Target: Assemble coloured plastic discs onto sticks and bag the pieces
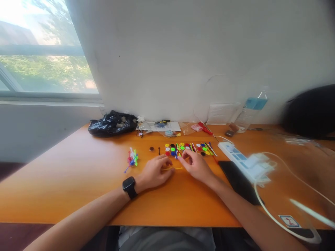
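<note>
My left hand [155,171] rests on the orange table [78,181] with its fingers curled down over a thin yellow stick [175,168]. A black smartwatch [129,187] is on that wrist. My right hand [195,164] lies just right of the stick, fingers bent and pinched near a spread of small coloured discs and sticks [190,149]. What the right fingers pinch is too small to make out. A small pile of coloured pins [132,158] lies left of my left hand.
A black plastic bag [112,123], clear packets [163,128] and a water bottle [250,113] line the wall. A white power strip [242,158] with a cable and a black phone [239,181] lie to the right. A dark bag [311,111] sits far right.
</note>
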`<state>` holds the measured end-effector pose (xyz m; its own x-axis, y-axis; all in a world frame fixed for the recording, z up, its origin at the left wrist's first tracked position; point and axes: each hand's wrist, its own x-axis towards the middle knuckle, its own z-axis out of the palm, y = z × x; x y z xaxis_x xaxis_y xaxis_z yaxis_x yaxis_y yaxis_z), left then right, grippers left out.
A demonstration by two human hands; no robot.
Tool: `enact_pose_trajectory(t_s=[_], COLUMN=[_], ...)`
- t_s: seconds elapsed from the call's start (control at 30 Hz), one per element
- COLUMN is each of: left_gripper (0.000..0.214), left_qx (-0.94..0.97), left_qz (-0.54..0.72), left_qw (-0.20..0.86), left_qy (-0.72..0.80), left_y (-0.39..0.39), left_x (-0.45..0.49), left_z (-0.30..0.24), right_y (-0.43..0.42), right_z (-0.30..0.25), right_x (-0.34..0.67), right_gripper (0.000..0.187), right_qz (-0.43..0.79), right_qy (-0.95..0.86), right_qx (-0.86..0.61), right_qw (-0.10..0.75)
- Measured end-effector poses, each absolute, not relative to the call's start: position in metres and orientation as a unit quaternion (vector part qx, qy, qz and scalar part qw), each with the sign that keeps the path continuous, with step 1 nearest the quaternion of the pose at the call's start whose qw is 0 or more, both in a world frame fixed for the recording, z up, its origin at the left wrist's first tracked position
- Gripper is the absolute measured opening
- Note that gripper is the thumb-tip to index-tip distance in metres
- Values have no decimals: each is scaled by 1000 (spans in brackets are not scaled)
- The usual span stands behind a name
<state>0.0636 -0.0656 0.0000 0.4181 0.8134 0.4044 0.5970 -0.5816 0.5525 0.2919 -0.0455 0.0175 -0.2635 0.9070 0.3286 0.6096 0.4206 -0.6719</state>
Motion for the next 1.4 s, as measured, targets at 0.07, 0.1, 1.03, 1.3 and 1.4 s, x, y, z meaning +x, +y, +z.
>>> enact_pose_trajectory(t_s=[0.07,0.1,1.03,1.3,1.4], left_gripper=[13,16,29,19,15], left_qx=[813,807,774,791,789], left_qz=[350,360,280,216,250], left_qw=[167,167,12,-22,9], left_qy=[433,438,567,572,561], left_y=[-65,-64,-23,-20,-20], left_x=[62,60,15,14,15], left_z=[5,7,6,-2,-4], right_y=[-47,-47,-37,-41,-39], right_z=[18,18,16,20,18], right_x=[292,292,293,292,292], right_gripper=[28,28,48,46,46], right_qz=[212,216,407,403,401], right_qy=[-768,-768,-692,-699,-704], right_qx=[-492,-489,-463,-454,-447], right_qw=[351,352,376,377,379])
